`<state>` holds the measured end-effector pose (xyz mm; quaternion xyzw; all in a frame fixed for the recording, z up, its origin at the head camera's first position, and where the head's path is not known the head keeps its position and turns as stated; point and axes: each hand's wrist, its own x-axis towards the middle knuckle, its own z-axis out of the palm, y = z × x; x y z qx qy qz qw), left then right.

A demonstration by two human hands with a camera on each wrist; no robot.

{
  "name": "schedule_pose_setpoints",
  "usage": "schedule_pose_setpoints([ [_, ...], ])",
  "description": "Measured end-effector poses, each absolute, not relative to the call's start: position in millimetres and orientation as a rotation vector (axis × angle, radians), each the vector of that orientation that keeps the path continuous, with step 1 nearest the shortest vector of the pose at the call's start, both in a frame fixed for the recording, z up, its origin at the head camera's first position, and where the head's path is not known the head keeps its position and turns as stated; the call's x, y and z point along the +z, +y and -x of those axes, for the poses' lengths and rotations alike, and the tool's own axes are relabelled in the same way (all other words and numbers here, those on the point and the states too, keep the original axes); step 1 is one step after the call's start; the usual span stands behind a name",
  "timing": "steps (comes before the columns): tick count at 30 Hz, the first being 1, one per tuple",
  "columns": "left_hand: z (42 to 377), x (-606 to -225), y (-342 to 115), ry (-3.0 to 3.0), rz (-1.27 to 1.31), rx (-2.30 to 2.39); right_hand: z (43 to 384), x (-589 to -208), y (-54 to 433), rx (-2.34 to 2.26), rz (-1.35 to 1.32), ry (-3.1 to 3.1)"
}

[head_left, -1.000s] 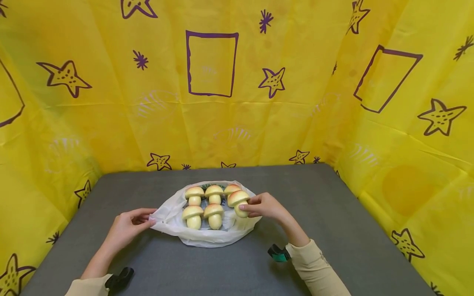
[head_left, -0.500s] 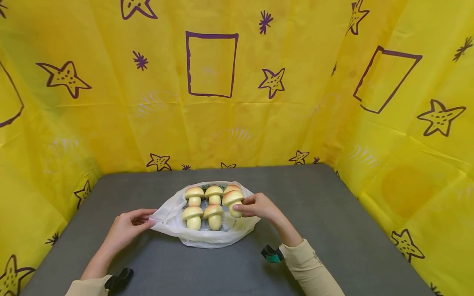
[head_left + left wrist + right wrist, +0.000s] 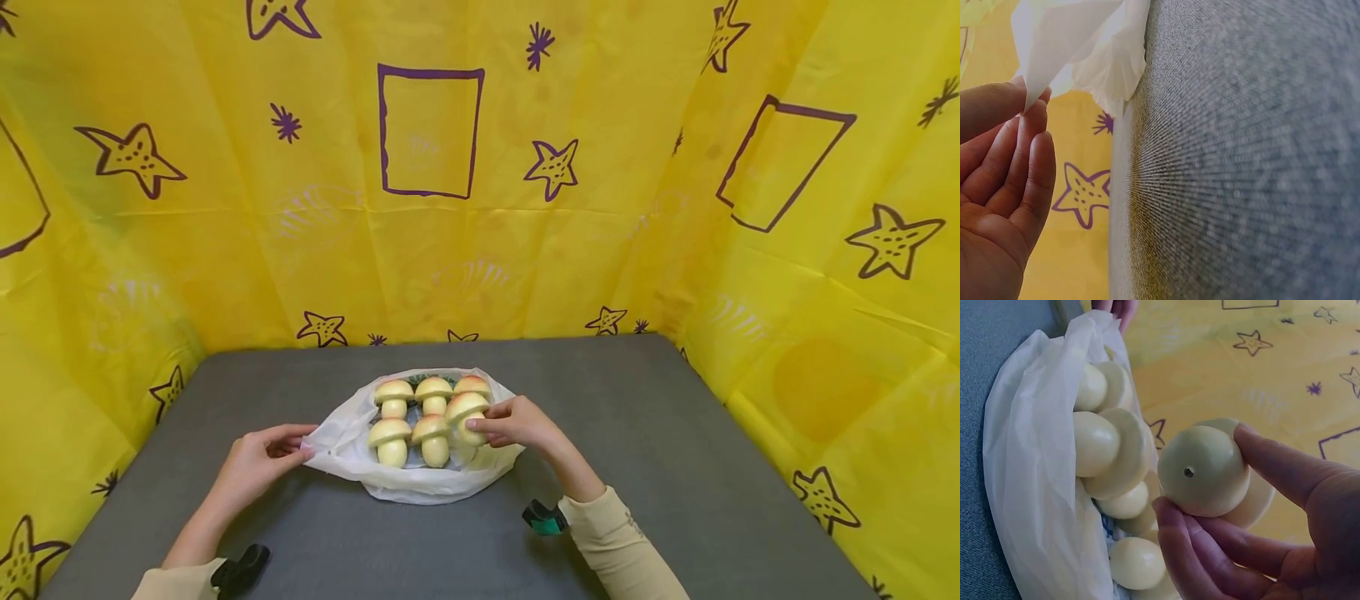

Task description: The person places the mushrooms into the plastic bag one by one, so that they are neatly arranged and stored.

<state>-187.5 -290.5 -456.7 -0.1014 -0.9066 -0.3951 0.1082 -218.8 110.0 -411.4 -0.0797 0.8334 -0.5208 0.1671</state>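
Observation:
My right hand (image 3: pixel 519 423) pinches a toy mushroom (image 3: pixel 467 410) by its pale stem, thumb on one side and fingers on the other. In the right wrist view the round stem end of that mushroom (image 3: pixel 1204 472) faces the camera, a small dark hole in it. It is over the right part of an open white plastic bag (image 3: pixel 420 483). Inside the bag several more mushrooms (image 3: pixel 433 440) with yellow caps tinged orange lie in two rows. My left hand (image 3: pixel 258 462) pinches the bag's left corner between thumb and fingertips, as the bag corner (image 3: pixel 1038 75) in the left wrist view shows.
The bag stands on a grey cloth-covered table (image 3: pixel 420 558). Yellow curtains (image 3: pixel 480 250) with purple stars and frames rise behind it and on both sides. A black wrist device (image 3: pixel 545 517) hangs under my right sleeve, another strap (image 3: pixel 242 568) under the left.
My right hand has carried its mushroom leftward, from the bag's right edge to beside the front row's right mushroom, slightly lower now. The left hand stays on the bag corner.

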Motion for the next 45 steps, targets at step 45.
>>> schedule_pose_setpoints([
  [45, 188.2, -453.6, -290.7, -2.691, 0.29, -1.163, 220.6, -442.9, 106.3, -1.138, 0.162, 2.749],
])
